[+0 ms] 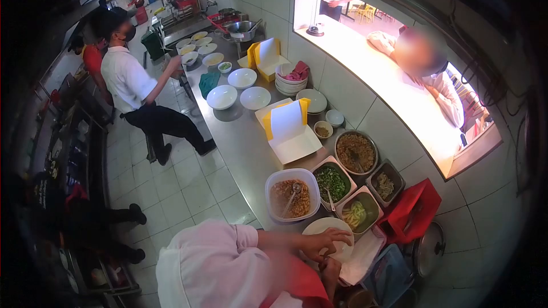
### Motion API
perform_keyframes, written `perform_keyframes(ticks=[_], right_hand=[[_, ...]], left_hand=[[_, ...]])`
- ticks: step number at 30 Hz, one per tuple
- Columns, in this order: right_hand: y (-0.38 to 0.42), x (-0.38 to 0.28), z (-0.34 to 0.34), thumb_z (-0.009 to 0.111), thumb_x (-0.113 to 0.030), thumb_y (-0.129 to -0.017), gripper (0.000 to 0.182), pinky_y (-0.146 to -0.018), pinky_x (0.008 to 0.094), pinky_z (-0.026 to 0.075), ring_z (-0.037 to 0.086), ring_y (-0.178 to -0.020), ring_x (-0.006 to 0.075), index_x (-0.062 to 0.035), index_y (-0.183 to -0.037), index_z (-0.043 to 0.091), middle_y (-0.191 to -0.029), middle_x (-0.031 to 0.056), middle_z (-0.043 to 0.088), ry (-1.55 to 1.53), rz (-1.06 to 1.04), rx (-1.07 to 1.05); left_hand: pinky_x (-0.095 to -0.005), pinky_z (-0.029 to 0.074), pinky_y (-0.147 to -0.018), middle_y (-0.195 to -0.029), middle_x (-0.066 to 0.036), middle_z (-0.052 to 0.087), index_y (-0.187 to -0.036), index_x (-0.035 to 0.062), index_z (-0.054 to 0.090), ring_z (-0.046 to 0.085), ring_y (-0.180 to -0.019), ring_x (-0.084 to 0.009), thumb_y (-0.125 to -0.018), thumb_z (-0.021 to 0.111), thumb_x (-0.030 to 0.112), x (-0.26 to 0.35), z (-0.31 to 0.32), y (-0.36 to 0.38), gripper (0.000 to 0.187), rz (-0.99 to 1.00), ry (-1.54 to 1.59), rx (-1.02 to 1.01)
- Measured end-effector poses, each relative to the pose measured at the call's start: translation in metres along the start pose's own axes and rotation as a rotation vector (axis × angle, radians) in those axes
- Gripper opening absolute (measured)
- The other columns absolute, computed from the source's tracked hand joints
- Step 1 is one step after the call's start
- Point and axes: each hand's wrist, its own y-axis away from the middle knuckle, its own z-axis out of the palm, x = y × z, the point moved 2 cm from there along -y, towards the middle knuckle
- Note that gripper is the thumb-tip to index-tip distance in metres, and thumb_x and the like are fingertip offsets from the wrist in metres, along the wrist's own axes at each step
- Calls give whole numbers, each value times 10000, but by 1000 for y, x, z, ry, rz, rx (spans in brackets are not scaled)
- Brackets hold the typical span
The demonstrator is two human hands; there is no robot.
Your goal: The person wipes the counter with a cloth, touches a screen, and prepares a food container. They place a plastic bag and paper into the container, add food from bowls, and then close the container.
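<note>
My left hand point(326, 243) reaches over a white plate point(313, 228) on the counter, its fingers apart and resting on or just above the plate. Close below it, my right hand point(329, 270) is closed near the plate's edge; what its fingers hold, if anything, I cannot make out. A white cloth point(368, 254) lies beside the plate. Around it stand a tub of brown chopped food point(279, 197) with a spoon, a pan of chopped greens point(331, 182), and a pan of pale green slices point(355, 212).
Yellow-and-white boxes point(294, 144) stand open along the steel counter point(228, 137), with several white bowls point(221, 97) beyond. A red container point(412, 208) and a pot lid point(429, 248) are at right. One person point(128, 74) stands left; another leans at the serving window point(394, 85).
</note>
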Motion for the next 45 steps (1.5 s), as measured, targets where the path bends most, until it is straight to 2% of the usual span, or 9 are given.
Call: perform_keyframes(ticks=[5,7,9,11,14,19,27,43,45], right_hand=[[2,19,0,528,-158,-821,264,-434,342,344,428,-410,209,-15,-600,517,-494,122,470,-131,143,19],[2,79,-4,552,-185,-833,281,-474,397,378,466,-447,264,-9,-616,529,-531,171,506,455,-365,174],[13,11,-3,544,-187,-853,202,-591,511,385,540,-634,375,-13,-766,594,-709,193,588,-14,98,-42],[14,-13,6,489,-233,-917,239,-607,506,408,557,-650,374,-34,-938,619,-712,155,593,686,-417,72],[7,-22,0,497,-290,-888,350,-615,418,448,615,-649,268,7,-792,654,-701,164,647,104,99,38],[16,-53,-11,584,-275,-846,306,-619,362,460,618,-641,241,10,-757,649,-689,141,641,-130,46,122],[27,-12,-96,716,-182,-731,199,-832,430,455,554,-1006,350,-42,-820,608,-1109,133,567,936,-3,1150],[46,-92,-125,541,-96,-937,98,-656,272,480,616,-712,148,-25,-985,589,-810,87,643,-31,-412,759],[56,-118,-115,513,-45,-941,67,-666,225,457,565,-727,79,-7,-978,553,-831,43,597,-167,-304,179]], left_hand=[[-588,158,-1067,-1387,-143,427,-533,95,538,198,-1407,-395,-611,726,188,8,-1,-2,223,70,-3,-71],[-590,157,-1069,-1389,-142,429,-545,95,546,202,-1405,-397,-629,727,200,11,-6,-1,225,76,20,-44],[-597,164,-1070,-1400,-141,429,-600,101,590,227,-1393,-410,-686,722,253,12,-2,-4,218,44,4,-47],[-591,152,-1086,-1423,-145,415,-718,107,660,251,-1378,-409,-722,693,305,-10,1,1,201,53,-5,-31],[-507,215,-1092,-1371,-167,452,-881,95,633,312,-1346,-408,-664,744,303,-10,-3,-9,321,-36,-35,-42],[-471,315,-994,-1110,-102,610,-805,85,602,508,-1163,-330,-656,705,103,4,-14,-15,182,-117,-235,-27],[-328,466,-667,-803,-127,656,-818,29,640,620,-715,-247,-727,687,50,-33,-29,12,105,-441,-381,313],[-394,447,-915,-1100,-139,633,-1038,34,623,582,-1066,-319,-738,715,64,62,-33,-63,315,-216,-209,248],[-395,435,-945,-1152,-139,617,-1112,30,603,575,-1085,-330,-742,736,100,92,-26,-92,399,-96,-87,252]])
